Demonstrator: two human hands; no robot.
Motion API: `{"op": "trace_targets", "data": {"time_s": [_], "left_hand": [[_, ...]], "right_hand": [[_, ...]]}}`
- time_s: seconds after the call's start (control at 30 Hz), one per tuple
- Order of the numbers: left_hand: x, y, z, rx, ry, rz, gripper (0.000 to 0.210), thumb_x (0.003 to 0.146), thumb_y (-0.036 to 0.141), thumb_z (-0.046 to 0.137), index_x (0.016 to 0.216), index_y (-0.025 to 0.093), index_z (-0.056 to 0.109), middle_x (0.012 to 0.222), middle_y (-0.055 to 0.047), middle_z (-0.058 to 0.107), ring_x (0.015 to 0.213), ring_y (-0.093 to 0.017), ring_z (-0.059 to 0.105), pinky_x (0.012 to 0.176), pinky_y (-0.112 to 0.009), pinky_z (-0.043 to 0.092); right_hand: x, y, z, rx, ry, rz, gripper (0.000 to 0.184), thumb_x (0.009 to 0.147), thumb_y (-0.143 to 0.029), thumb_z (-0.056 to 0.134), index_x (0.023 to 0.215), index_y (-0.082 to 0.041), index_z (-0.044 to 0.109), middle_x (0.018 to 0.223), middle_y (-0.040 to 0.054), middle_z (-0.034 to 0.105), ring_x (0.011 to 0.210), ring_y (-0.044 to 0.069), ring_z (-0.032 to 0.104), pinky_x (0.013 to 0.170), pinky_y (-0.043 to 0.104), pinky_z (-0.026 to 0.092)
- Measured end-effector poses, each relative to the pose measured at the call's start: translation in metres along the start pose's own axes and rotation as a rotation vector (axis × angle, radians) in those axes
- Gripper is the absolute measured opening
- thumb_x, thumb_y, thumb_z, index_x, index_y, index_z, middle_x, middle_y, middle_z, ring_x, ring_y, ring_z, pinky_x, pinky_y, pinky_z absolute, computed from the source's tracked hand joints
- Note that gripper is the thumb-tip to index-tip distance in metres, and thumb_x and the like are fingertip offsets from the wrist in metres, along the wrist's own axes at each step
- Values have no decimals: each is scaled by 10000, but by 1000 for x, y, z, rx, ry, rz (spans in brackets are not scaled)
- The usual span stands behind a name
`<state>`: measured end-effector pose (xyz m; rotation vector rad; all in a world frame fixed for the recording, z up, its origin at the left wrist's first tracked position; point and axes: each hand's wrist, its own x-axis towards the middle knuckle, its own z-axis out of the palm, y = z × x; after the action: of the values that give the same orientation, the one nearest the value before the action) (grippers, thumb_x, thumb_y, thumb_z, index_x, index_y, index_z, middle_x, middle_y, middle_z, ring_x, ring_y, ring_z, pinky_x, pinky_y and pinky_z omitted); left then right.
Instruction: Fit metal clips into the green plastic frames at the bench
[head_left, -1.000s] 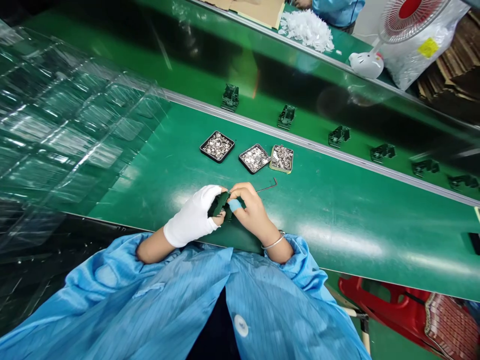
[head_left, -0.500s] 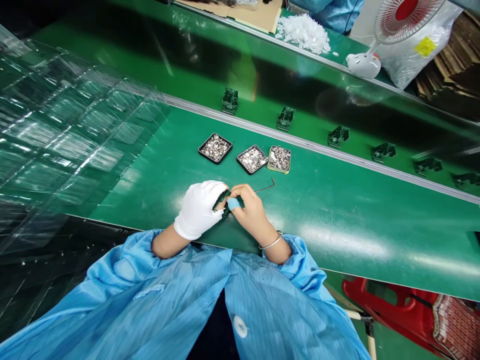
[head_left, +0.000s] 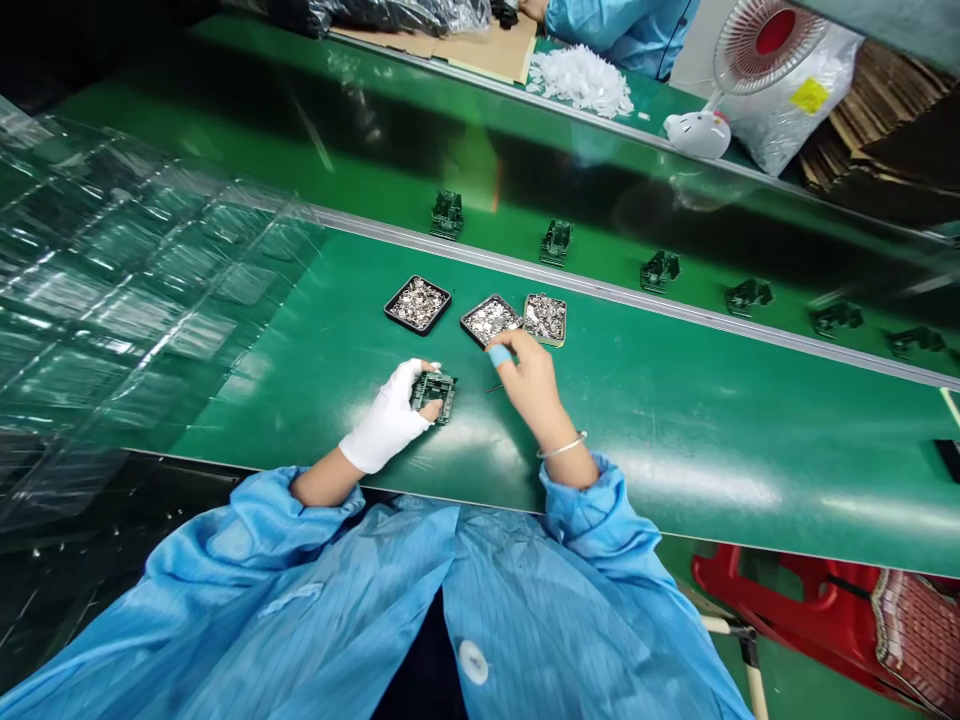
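Observation:
My left hand (head_left: pixel 390 415), in a white glove with bare fingertips, grips a green circuit board (head_left: pixel 435 395) above the front of the bench. Thumb and fingers hold the board by its edges. Bare but for a blue wrap on one digit, my right hand (head_left: pixel 529 385) is at the near edge of the middle black tray (head_left: pixel 472 330), which is full of small shiny metal parts. Its fingertips are pinched together there; what they hold, if anything, is too small to name. Partly hidden under this hand lies a thin bent metal rod (head_left: pixel 493 388).
Two more trays of metal parts, a left one (head_left: pixel 397 316) and a right one (head_left: pixel 556 341), flank it. Several circuit boards (head_left: pixel 556 241) stand in a row beyond the metal rail (head_left: pixel 495 264). Clear plastic trays (head_left: pixel 150 290) are stacked at left. A co-worker's sleeve (head_left: pixel 615 30) shows at the back.
My right hand has left the board and moved forward to the middle tray. My left hand has turned the board flatter, so its face shows. The view has shifted slightly.

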<state>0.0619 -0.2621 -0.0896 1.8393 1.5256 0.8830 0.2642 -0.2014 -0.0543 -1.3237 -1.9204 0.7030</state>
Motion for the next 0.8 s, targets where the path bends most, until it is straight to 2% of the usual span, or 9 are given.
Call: {"op": "trace_targets", "data": {"time_s": [0.1, 0.23, 0.37, 0.47, 0.6, 0.73, 0.8], "left_hand": [[0, -6, 2, -97, -15, -24, 498, 773, 367, 546, 1208, 167, 411, 1254, -146, 561, 1177, -267, 557, 1043, -486, 419], [-5, -8, -3, -178, -17, 33, 598, 824, 427, 534, 1324, 156, 347, 1355, -182, 509, 1288, -277, 489, 1102, -506, 366], [-11, -15, -13, -223, 55, -11, 552, 867, 437, 511, 1327, 163, 374, 1379, -188, 504, 1310, -269, 482, 1114, -509, 363], [-13, -19, -22, -223, 92, -43, 500, 871, 419, 526, 1292, 167, 427, 1335, -172, 553, 1265, -261, 529, 1098, -498, 394], [-10, -14, -34, -203, 136, -54, 432, 860, 396, 538, 1221, 161, 508, 1244, -148, 623, 1170, -252, 599, 1043, -460, 456], [3, 1, -42, -131, 157, -62, 321, 852, 349, 510, 1100, 167, 600, 1123, -100, 679, 1010, -225, 660, 935, -390, 525], [11, 10, -43, -81, 160, -35, 275, 848, 336, 495, 1015, 172, 638, 1043, -75, 696, 914, -203, 668, 866, -349, 544]], "right_hand": [[37, 11, -9, -360, -149, 25, 257, 866, -88, 446, 973, -167, 666, 1037, 100, 687, 1004, 242, 605, 938, 378, 422], [68, 14, -1, -719, -317, 50, 282, 844, -66, 467, 1007, -129, 689, 1084, 163, 684, 1083, 304, 591, 1048, 483, 299], [73, 9, 10, -791, -387, 84, 250, 850, -65, 462, 964, -111, 679, 1019, 181, 702, 1045, 306, 621, 1048, 484, 286], [72, 8, 8, -788, -365, 89, 276, 856, -49, 426, 1018, -107, 642, 1039, 174, 694, 1026, 278, 625, 1033, 447, 313], [68, 16, 0, -572, -248, 133, 289, 827, -38, 404, 1023, -122, 599, 1079, 149, 664, 1013, 246, 598, 939, 370, 389], [58, 20, -3, -51, -62, 147, 131, 862, -193, 423, 872, -178, 552, 875, 49, 623, 816, 179, 557, 795, 307, 433], [49, 13, 1, 254, -68, 138, 109, 845, -290, 473, 803, -201, 519, 782, 0, 571, 736, 145, 521, 739, 281, 437]]}}
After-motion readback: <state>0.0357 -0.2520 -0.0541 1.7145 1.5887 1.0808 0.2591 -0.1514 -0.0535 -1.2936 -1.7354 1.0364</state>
